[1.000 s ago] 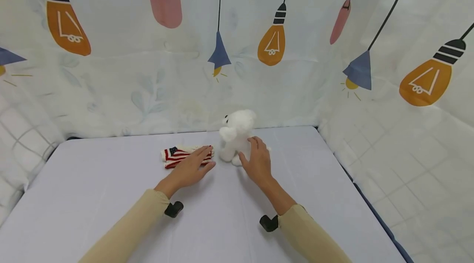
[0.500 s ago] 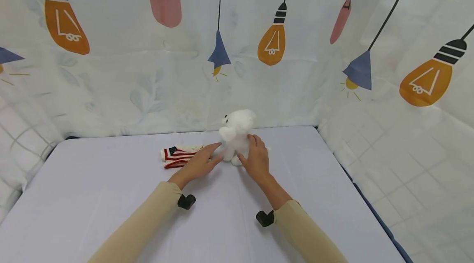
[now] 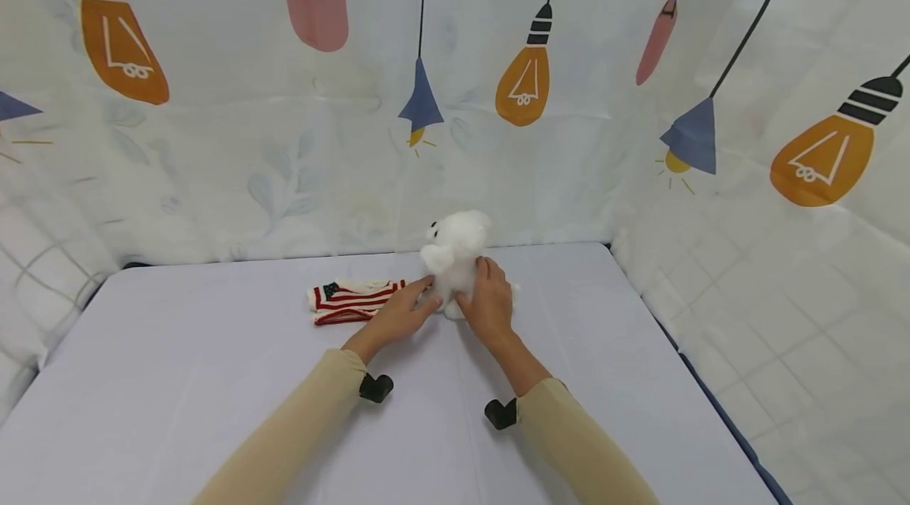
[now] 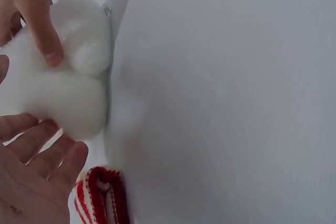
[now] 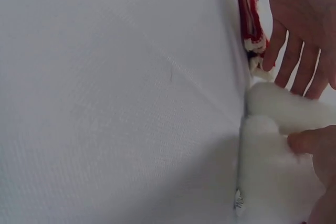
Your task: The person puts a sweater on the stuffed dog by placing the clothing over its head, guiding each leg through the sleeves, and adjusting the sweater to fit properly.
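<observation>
A white plush toy, bear-like with dark eyes, sits upright near the back of the table and faces left. My right hand grips its right side; in the left wrist view the thumb presses into the fluffy body, and the far fingers are partly hidden. On the toy's other side is my left hand, whose fairly straight fingertips touch the fur. A folded knit piece with red and cream stripes and a dark starred patch lies left of the toy, partly behind my left hand.
A white cloth covers the table. Behind and beside it hang pale curtains printed with lamps and bulbs. Small black devices stick out at both sleeve cuffs.
My left hand has moved right, from over the striped knit piece to the toy's side. The right hand has shifted slightly left and closer against the toy. Toy and knit piece stay put.
</observation>
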{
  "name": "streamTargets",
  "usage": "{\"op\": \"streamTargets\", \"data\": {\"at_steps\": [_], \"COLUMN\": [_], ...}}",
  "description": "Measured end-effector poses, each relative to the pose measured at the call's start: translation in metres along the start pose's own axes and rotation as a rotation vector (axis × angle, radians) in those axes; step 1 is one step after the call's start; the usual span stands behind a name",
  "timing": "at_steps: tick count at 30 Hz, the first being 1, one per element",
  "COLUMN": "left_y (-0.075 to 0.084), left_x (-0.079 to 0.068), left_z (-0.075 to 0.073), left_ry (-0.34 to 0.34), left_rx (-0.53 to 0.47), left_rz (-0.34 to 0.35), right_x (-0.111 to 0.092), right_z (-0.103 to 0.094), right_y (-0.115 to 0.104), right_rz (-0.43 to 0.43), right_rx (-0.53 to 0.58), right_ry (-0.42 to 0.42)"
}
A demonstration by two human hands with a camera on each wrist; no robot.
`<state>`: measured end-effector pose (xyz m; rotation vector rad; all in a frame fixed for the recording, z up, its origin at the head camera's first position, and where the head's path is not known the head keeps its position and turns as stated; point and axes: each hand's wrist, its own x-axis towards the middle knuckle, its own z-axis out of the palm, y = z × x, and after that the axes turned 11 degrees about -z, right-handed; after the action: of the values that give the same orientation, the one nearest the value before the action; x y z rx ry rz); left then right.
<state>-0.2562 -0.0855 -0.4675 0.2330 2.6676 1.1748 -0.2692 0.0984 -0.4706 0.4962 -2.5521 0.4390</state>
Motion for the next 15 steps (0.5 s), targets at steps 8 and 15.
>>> {"op": "streamTargets", "data": {"at_steps": [8, 15], "left_y": [0.004, -0.0027], "left_x": [-0.0044, -0.0044], "left_z": [0.0015, -0.0005], "left_ry": [0.015, 0.077], "left_rx": [-0.052, -0.083], "left_rz": [0.026, 0.057], "right_x": [0.004, 0.0056], "right_z": [0.005, 0.0053], "right_y": [0.0015, 0.0057], "right_rz": [-0.008, 0.06], "right_rx": [-0.091, 0.063], "right_ry": [0.006, 0.0]}}
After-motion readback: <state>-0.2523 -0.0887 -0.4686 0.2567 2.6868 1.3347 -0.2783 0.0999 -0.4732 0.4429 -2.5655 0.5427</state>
